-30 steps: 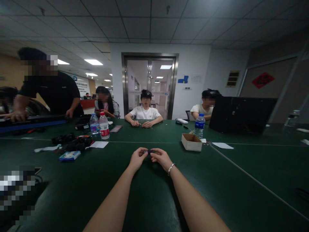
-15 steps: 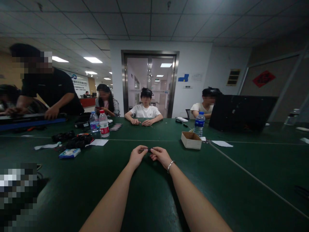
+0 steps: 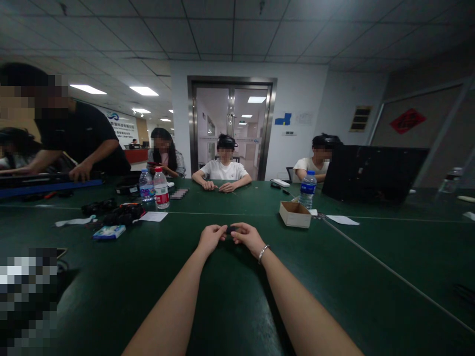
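A small dark object (image 3: 230, 230) is between my two hands, above the green table (image 3: 230, 296). My left hand (image 3: 212, 238) pinches its left end between thumb and fingers. On the other side, the fingertips of my right hand (image 3: 248, 237) close on its right end. A silver bracelet (image 3: 263, 253) circles my right wrist. What exactly the dark object is cannot be made out.
An open cardboard box (image 3: 295, 215) and a blue-labelled bottle (image 3: 307, 190) stand at the right. Two bottles, one red-labelled (image 3: 161, 189), black gear (image 3: 120, 214) and a blue-white packet (image 3: 109, 232) are at the left. People sit across the table; one leans over it at far left.
My right fingers have shifted slightly on the dark object, and more of it shows between my hands. The person leaning at the far left has moved further left.
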Tool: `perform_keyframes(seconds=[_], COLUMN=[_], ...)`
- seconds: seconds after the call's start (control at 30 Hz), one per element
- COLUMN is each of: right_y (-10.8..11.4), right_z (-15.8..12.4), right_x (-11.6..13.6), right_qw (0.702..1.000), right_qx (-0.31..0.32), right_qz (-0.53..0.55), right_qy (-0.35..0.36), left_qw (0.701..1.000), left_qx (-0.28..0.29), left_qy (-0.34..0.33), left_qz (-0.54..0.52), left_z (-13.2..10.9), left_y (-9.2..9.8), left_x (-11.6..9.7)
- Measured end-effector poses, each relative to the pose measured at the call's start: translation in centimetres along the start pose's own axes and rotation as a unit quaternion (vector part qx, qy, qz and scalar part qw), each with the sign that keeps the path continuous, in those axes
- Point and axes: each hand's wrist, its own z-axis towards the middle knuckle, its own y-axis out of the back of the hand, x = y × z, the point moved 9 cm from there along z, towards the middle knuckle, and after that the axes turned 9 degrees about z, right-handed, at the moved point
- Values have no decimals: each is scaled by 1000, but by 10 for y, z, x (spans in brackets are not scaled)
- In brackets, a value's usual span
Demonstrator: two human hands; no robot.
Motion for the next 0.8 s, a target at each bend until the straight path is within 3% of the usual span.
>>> perform_keyframes(seconds=[0.2,0.37,0.5,0.67,0.8], right_y=[-2,3,3,2,4], right_z=[-2,1,2,3,3], right_x=[2,-4,-8,-6,-7], right_qw=[1000,999,999,999,998], right_qx=[-1,-28,-35,-33,-41], right_qz=[3,4,4,11,12], right_qy=[-1,-25,-42,-36,-38], left_qw=[1000,994,989,989,996], left_qx=[-10,-4,-4,-7,9], left_qy=[0,-77,-100,-58,-39], left_qz=[0,-81,-108,-136,-75], left_z=[3,1,-1,3,6], left_y=[-1,1,4,-2,-10], left_x=[3,-10,-17,-7,2])
